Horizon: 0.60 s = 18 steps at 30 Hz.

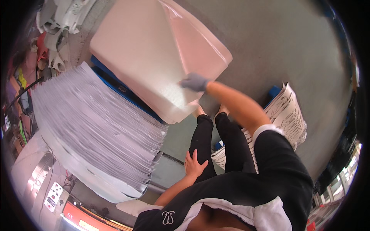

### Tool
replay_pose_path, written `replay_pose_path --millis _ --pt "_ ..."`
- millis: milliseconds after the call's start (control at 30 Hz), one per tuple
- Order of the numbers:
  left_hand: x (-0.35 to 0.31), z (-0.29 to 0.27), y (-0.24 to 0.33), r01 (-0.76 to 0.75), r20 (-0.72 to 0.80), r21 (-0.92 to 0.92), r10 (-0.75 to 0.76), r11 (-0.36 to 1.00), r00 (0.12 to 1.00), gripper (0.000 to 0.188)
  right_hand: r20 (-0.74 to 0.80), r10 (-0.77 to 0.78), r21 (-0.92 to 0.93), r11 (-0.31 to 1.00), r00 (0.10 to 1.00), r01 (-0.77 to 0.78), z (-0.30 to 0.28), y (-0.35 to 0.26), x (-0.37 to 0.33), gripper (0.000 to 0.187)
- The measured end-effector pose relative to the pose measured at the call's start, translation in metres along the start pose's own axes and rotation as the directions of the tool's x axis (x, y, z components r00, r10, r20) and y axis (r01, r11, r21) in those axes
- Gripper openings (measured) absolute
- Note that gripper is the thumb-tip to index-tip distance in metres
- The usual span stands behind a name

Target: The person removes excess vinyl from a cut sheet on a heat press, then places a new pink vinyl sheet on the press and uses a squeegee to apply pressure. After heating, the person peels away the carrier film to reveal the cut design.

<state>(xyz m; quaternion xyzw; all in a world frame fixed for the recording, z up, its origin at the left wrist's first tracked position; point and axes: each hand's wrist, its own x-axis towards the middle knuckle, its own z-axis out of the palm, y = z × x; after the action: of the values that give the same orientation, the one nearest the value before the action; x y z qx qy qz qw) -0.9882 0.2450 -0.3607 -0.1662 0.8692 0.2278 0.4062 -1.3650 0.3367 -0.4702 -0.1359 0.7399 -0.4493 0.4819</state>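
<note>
My right hand, in a grey glove, reaches out over a stack of large pale pinkish sheets. Its fingers close at the edge of the top sheet, which lies askew so that a pinker strip shows along the right side. Slight blur softens the fingertips. Bare and away from the sheets, my left hand rests on my left leg with its fingers spread.
A thick fanned pile of white sheets stands at the left, beside a blue pallet. Another bundle of sheets with dark markings lies right of my legs. Scraps heap at far left; an orange machine panel is at lower left.
</note>
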Motion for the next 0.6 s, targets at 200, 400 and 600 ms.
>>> replay_pose_path --millis 200,400,600 --pt "-0.003 0.007 -0.005 0.176 0.066 -0.301 -0.163 0.937 0.984 0.086 0.007 -0.083 0.325 0.943 0.997 0.076 0.063 -0.153 -0.073 0.064" --pt "0.013 -0.028 -0.031 0.074 -0.290 -0.745 -0.421 0.663 0.860 0.097 0.173 -0.149 0.408 0.911 0.974 0.067 0.071 -0.245 -0.134 0.060" --pt "-0.051 -0.057 -0.049 0.127 -0.468 -0.585 -0.462 0.801 0.753 0.072 0.361 -0.791 0.377 0.609 0.494 0.698 0.119 -0.352 -0.255 0.048"
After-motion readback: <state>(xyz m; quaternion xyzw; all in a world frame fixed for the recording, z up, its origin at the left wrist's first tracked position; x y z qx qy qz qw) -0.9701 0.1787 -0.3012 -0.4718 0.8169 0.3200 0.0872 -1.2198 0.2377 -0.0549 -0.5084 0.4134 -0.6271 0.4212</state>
